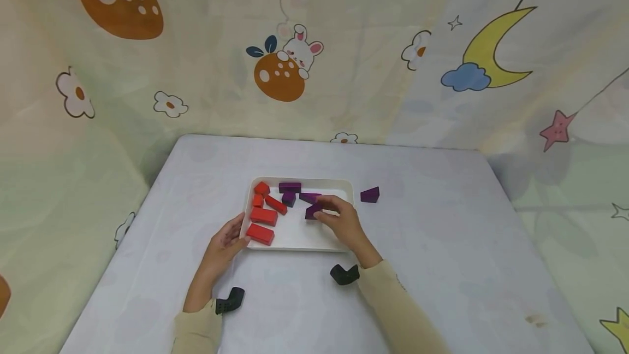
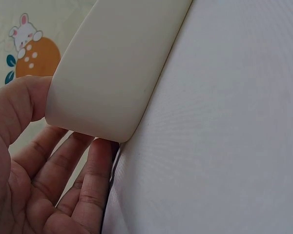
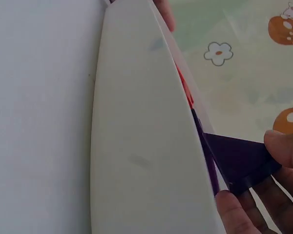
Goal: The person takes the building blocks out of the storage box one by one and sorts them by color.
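Observation:
A shallow white tray [image 1: 295, 240] lies on the table with red and purple blocks in it. My left hand [image 1: 227, 242] holds the tray's left end; in the left wrist view its thumb [image 2: 27, 102] is at the rim and the fingers bend against the end wall. Over the tray's right half, my right hand [image 1: 344, 224] pinches a purple wedge-shaped block [image 3: 241, 158] between thumb and fingers. Just behind that block is another purple block [image 1: 309, 197], partly covered by the fingers. A red block [image 1: 260, 234] sits in the front left corner, close to the left thumb.
More red blocks [image 1: 263, 216] line the tray's left side. Two purple blocks, one long [image 1: 290, 187] and one short [image 1: 288, 199], sit near the back wall. Outside the tray, a purple block [image 1: 370, 195] lies on the white table [image 1: 442, 245] to the right. A patterned cloth [image 1: 363, 70] hangs behind.

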### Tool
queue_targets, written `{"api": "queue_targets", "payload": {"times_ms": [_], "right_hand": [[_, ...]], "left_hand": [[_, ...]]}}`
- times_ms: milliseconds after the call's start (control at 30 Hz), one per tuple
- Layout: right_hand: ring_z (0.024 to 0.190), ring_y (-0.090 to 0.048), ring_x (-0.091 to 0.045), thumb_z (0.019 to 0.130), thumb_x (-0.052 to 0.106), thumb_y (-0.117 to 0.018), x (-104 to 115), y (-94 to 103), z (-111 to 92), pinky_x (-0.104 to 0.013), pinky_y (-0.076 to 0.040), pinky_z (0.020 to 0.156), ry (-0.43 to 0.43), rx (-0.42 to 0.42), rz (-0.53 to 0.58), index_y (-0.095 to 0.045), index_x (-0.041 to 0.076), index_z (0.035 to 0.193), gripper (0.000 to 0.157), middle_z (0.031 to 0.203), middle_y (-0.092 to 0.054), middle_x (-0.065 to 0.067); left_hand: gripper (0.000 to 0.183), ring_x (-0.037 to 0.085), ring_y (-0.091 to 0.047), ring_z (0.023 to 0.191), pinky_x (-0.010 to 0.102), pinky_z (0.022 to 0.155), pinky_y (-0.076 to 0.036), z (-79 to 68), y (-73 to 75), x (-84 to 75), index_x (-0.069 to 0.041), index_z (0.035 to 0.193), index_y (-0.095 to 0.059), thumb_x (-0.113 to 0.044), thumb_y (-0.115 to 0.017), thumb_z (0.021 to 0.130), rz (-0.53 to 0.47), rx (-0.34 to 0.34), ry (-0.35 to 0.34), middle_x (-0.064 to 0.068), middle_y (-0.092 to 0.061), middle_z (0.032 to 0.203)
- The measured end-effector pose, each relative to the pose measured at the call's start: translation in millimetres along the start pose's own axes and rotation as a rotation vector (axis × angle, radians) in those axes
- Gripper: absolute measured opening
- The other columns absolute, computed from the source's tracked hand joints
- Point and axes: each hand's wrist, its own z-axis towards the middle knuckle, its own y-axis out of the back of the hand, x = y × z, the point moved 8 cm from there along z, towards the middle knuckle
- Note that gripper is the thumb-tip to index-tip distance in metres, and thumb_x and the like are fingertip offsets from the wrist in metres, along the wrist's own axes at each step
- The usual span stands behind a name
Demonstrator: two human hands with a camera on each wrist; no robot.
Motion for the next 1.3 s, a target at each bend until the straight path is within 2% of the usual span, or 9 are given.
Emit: {"api": "queue_targets", "payload": {"times_ms": [300, 533, 867, 1167, 1300], "right_hand": [[0.133, -0.062, -0.046, 0.099, -0.004, -0.074, 6.9, 58.3, -19.1, -0.019, -0.054, 0.102, 0.084, -0.047, 0.01, -0.063, -0.009, 0.135, 0.038, 0.138, -0.066, -0.028], [0.132, -0.061, -0.05, 0.101, -0.008, -0.069, 0.7, 100.7, -24.4, -0.014, -0.054, 0.097, 0.127, -0.107, -0.023, -0.062, -0.013, 0.135, 0.036, 0.137, -0.065, -0.033], [0.129, -0.062, -0.041, 0.102, -0.01, -0.065, -16.6, 151.1, -21.4, -0.01, -0.051, 0.097, 0.087, -0.213, -0.099, -0.06, -0.012, 0.139, 0.037, 0.138, -0.065, -0.032], [0.134, -0.058, -0.045, 0.107, -0.003, -0.062, -36.1, 182.9, -10.7, -0.004, -0.045, 0.096, 0.012, -0.239, -0.158, -0.057, -0.011, 0.143, 0.038, 0.143, -0.061, -0.032], [0.136, -0.057, -0.044, 0.107, -0.002, -0.062, -50.7, 191.2, -5.6, -0.009, -0.046, 0.1, -0.047, -0.24, -0.201, -0.056, -0.01, 0.145, 0.039, 0.145, -0.06, -0.031]], "left_hand": [[0.067, 0.041, -0.044, 0.154, 0.002, 0.098, -0.039, -3.3, 0.9, -3.0, -0.001, 0.165, -0.039, -0.006, -0.069, 0.105, -0.001, 0.004, 0.005, 0.023, -0.042, 0.168], [0.069, 0.039, -0.042, 0.155, 0.003, 0.099, -0.039, -4.2, 0.8, -3.2, -0.003, 0.167, -0.039, -0.01, -0.07, 0.106, -0.003, 0.017, 0.024, 0.021, -0.041, 0.17], [0.069, 0.039, -0.042, 0.155, 0.002, 0.1, -0.039, -2.6, -1.9, -4.2, -0.004, 0.167, -0.038, -0.01, -0.069, 0.106, -0.003, 0.025, 0.034, 0.021, -0.041, 0.17], [0.068, 0.039, -0.044, 0.154, 0.002, 0.099, -0.039, -2.7, -1.4, -2.9, -0.003, 0.167, -0.038, -0.01, -0.069, 0.106, -0.01, 0.023, 0.035, 0.022, -0.042, 0.169], [0.068, 0.038, -0.044, 0.154, 0.002, 0.099, -0.04, -2.2, -1.4, -2.4, -0.004, 0.167, -0.039, -0.009, -0.069, 0.106, -0.018, 0.021, 0.031, 0.022, -0.042, 0.169]]}}
